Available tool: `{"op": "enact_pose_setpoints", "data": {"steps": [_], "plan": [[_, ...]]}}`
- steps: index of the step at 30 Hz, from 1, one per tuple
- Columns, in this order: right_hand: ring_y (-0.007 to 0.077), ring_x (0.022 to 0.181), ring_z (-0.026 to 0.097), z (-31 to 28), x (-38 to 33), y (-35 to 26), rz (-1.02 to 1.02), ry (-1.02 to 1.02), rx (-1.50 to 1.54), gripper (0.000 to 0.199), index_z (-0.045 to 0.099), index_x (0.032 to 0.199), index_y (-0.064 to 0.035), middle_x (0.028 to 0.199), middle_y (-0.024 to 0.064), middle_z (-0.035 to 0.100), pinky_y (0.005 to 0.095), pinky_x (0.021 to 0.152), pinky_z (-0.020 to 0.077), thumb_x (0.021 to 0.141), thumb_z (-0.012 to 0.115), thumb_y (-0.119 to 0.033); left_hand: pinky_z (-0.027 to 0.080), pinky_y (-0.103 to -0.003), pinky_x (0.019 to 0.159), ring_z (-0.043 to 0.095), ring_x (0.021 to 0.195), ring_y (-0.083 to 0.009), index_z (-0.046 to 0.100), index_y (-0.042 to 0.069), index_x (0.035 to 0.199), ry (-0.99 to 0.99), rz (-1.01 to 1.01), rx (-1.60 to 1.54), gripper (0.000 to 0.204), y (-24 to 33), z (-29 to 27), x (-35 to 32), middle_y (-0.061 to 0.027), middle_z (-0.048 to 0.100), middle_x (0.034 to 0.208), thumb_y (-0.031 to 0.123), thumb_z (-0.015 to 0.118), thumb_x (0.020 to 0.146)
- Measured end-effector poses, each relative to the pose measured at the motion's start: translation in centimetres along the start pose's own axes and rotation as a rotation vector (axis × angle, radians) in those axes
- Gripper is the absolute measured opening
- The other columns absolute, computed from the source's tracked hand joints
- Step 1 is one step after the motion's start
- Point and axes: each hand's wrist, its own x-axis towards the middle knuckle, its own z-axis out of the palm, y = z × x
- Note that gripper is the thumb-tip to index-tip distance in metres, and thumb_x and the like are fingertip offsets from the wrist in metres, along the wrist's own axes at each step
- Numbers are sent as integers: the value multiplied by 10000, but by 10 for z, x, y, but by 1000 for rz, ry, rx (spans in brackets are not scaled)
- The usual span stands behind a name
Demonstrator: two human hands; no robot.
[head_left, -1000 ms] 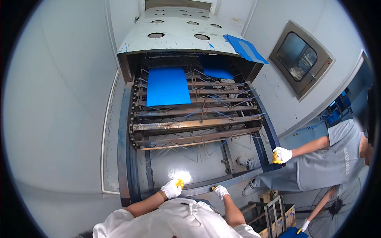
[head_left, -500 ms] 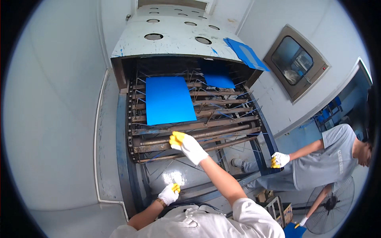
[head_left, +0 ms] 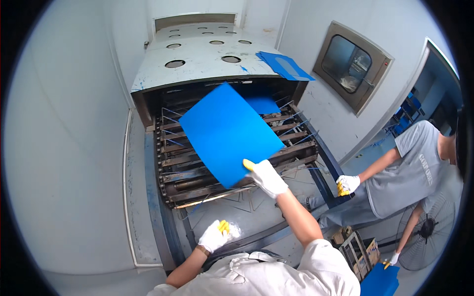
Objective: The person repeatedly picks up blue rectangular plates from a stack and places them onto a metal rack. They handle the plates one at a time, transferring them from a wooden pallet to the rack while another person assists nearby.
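1. Above the conveyor rollers [head_left: 232, 148], the right hand [head_left: 265, 176] has its grip clamped on one corner of the blue sheet [head_left: 228, 132]; held so, it could flex and slip.
2. The left hand [head_left: 214, 236], grip loosely together, rests on the frame [head_left: 256, 239].

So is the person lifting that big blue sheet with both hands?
No, only the right hand grips the blue sheet at its lower corner, while the left hand rests apart on the metal frame below.
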Motion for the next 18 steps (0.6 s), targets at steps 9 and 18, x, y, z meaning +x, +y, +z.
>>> {"op": "enact_pose_setpoints", "data": {"steps": [9,18], "plan": [[260,1014,488,-102,-193,39,-817,397,-996,282,599,974,-88,1045,79,556,376,927,316,747,441,-147,385,-391,833,525,912,-263,493,104,1091,258,912,1291,345,119,72,28,-96,565,999,278,461,795],[259,966,523,-174,-349,97,-564,684,-1046,286,585,983,-79,1034,88,565,355,874,372,732,471,-154,364,-398,862,496,980,-262,508,84,1074,-119,659,905,337,74,222,55,-109,533,1067,284,436,812]]}}
